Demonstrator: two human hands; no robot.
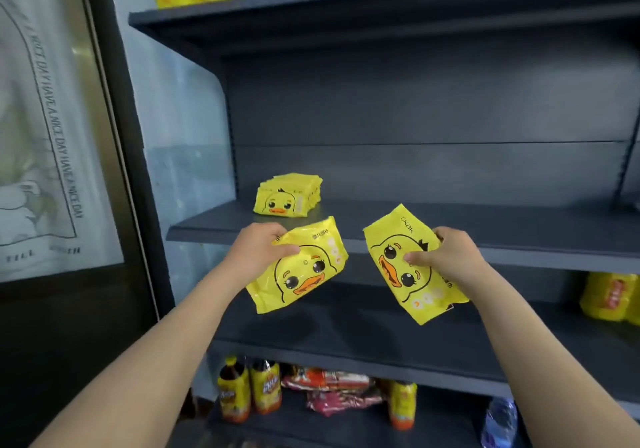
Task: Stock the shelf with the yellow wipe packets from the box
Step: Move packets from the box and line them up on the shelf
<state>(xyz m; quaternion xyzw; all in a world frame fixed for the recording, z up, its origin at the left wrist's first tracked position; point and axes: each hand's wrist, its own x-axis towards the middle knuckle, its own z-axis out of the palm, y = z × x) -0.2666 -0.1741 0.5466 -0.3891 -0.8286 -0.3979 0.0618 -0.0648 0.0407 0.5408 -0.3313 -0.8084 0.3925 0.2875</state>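
While I face the dark grey shelf (485, 236), its front edge runs just beyond both my hands, and a glass door (52, 135) with printed lettering stands well off to the left of my left grip. My left hand (258, 250) grips a yellow wipe packet (304, 274) by its upper left corner, thumb curled over the front, and the packet hangs tilted in the air before the shelf edge. My right hand (450, 257) pinches a second packet (408, 274) at its right side, thumb pressed on the duck's face, with the duck turned sideways. Just beyond my left hand a small stack of packets (285, 198) rests on the shelf, apart from both grips. Well below my hands, orange bottles (247, 388) stand on a lower level.
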